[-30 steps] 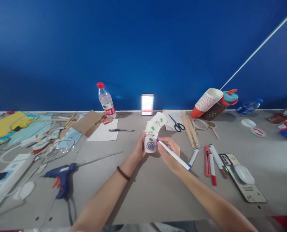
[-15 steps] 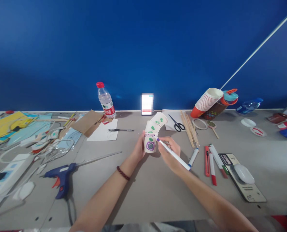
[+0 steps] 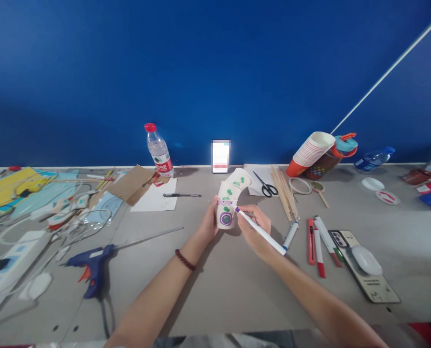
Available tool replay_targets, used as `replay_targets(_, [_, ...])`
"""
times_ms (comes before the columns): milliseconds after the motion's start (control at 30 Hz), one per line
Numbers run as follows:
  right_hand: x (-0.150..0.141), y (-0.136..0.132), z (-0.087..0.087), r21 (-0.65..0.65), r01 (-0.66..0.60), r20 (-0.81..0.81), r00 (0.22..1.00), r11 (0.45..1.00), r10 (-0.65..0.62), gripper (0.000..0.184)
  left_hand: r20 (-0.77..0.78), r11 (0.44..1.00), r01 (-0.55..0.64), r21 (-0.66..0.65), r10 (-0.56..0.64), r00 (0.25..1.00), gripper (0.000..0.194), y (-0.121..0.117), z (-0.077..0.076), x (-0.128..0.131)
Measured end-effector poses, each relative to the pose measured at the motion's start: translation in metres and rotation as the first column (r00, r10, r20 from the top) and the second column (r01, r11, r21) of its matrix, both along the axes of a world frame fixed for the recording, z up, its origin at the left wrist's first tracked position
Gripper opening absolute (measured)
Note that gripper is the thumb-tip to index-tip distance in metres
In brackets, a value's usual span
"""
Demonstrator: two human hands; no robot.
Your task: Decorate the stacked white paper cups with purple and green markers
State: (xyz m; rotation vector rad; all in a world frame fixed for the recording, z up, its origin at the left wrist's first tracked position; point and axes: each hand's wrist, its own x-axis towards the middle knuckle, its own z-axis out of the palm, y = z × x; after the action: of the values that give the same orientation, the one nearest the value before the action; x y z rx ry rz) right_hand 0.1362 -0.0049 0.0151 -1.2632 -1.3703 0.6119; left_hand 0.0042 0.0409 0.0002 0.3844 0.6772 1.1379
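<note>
Blue wall [image 3: 215, 72] stood along the far edge of the grey tabletop [image 3: 208, 295], and the joined paper cups [image 3: 230, 193] were near the tabletop's middle; whether they touched it, I could not tell. The left hand [image 3: 210, 223] was clamped on the left side of the lower cup [image 3: 221, 212]. The right hand [image 3: 256, 223] was pinched on a white marker [image 3: 261, 229], with its purple tip at the cup's right side. The step appeared to be decorating this cup; a next stroke called, I judged, for steady holding and small finger movement. Toward the near edge, both arms had room between the glue gun [image 3: 96, 265] and the phone [image 3: 378, 289]. Tighter was the right side, where another marker [image 3: 291, 235] lay just beside the right hand's marker.
</note>
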Motion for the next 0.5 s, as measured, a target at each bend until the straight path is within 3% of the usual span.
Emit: replay_targets(500, [0.0007, 0.0010, -0.0045, 0.019, -0.004, 0.015, 1.000, 1.000, 0.004, 0.011, -0.010, 1.000, 0.011, 0.020, -0.010, 1.000, 0.044, 0.0006, -0.0008, -0.0008])
